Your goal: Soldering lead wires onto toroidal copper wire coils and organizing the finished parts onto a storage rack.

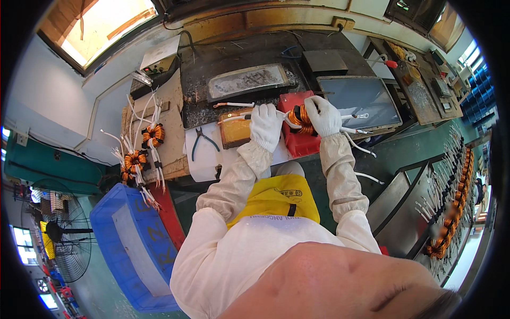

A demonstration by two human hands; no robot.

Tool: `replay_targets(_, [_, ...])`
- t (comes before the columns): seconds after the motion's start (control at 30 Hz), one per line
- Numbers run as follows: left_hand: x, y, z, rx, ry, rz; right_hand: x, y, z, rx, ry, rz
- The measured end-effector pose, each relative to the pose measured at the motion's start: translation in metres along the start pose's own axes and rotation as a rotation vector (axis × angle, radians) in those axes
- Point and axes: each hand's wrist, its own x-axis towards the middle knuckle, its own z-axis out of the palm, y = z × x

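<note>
In white gloves, both my hands work on a copper-wound ring coil (pixel 300 118) with thick white leads, above a red block (pixel 297 142). My left hand (pixel 265 126) is closed around the white leads on the coil's left side; their bare copper ends (pixel 227 105) stick out past it. Against the coil's right side, my right hand (pixel 323 116) is closed, its fingers gripping the winding. More leads with ring lugs (pixel 363 116) stretch out to the right of it. Under my left hand lies an amber block (pixel 235 132). Pliers (pixel 204 142) with dark handles rest to its left on white paper.
A rectangular metal pot (pixel 247 82) with a greyish surface is set in the dark bench behind my hands. A grey tray (pixel 361 102) stands to the right. Several finished-looking coils (pixel 153 135) lie at left, above a blue crate (pixel 133 250). More coils line a rack (pixel 404 194) at right.
</note>
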Motion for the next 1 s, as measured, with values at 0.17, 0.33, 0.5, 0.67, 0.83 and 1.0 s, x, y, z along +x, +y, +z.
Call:
replay_targets(0.17, [-0.006, -0.004, 0.02, 0.052, 0.082, 0.071, 0.0, 0.002, 0.001, -0.01, 0.004, -0.005])
replay_targets(0.33, [-0.013, 0.002, 0.026, 0.075, -0.104, -0.01, 0.0, 0.0, 0.001, -0.002, 0.009, -0.002])
replay_targets(0.5, [-0.013, 0.001, 0.031, 0.053, -0.101, 0.002, 0.0, 0.0, 0.001, 0.01, 0.001, 0.006])
replay_targets(0.67, [-0.016, -0.006, 0.038, 0.017, -0.11, 0.055, -0.001, -0.001, 0.001, 0.012, 0.005, 0.001])
replay_targets(0.83, [-0.016, -0.006, 0.04, -0.006, -0.091, 0.074, -0.003, 0.0, -0.011, -0.066, -0.122, -0.173])
replay_targets(1.0, [-0.016, -0.002, 0.043, -0.058, -0.103, 0.015, -0.004, 0.0, -0.025, -0.193, -0.277, -0.298])
